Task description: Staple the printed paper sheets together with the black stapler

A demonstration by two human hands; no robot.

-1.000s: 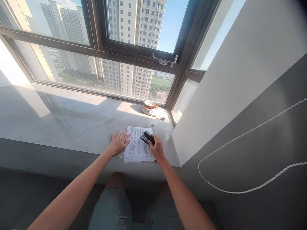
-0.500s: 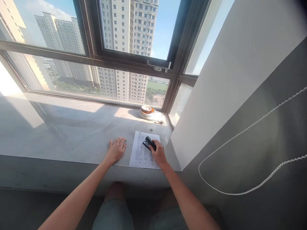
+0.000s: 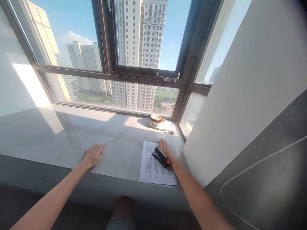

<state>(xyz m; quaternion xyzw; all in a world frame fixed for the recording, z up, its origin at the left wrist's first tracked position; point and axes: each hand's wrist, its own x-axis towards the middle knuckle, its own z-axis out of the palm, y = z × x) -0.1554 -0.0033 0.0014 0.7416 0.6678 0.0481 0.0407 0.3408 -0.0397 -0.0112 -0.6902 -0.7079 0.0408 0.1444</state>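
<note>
Both empty, fingers spread flat: left hand (image 3: 94,155) on grey sill (image 3: 120,137), right hand (image 3: 165,147) by stapler (image 3: 161,157) on paper (image 3: 153,171).

Both arms reach forward, left hand (image 3: 94,155) and right hand (image 3: 165,147) flat, palms down, fingers open.

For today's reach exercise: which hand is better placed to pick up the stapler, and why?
Right, probably. The right hand rests on the paper beside the stapler; the left hand lies flat on the sill, well apart.
</note>
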